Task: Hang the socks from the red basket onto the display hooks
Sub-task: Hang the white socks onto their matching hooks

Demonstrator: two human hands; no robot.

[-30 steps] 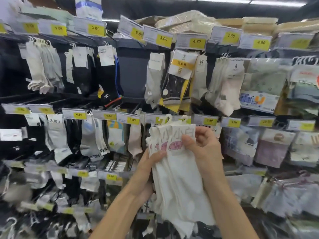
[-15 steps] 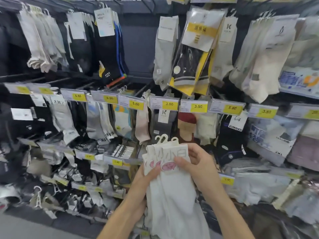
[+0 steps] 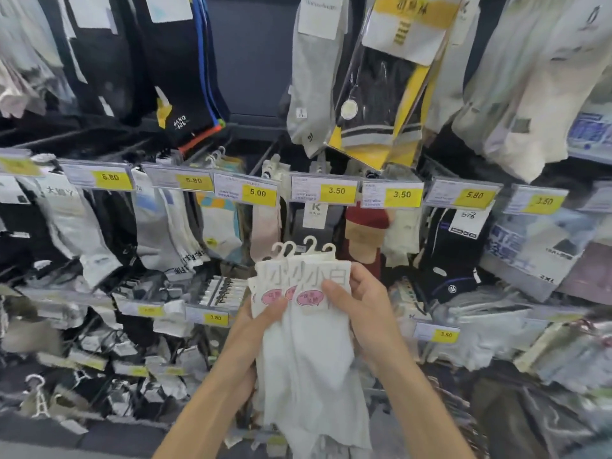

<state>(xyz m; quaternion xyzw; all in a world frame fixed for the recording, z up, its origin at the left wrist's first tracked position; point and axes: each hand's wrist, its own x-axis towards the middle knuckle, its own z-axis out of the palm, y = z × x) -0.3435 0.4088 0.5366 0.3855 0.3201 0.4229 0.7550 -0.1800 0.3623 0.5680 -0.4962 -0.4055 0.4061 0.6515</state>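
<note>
I see matt white cloth socks with paper labels and smooth white plastic hooks. Price tags sit in glossy plastic. Neighbouring packs are glossy film.

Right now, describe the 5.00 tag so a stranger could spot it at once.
Start at the sock wall and follow its middle row of yellow price tags. Just up and left of the white socks held by the left hand and right hand, the 5.00 tag sits between a 6.80 tag and a 3.50 tag. Only it reads 5.00.
</note>
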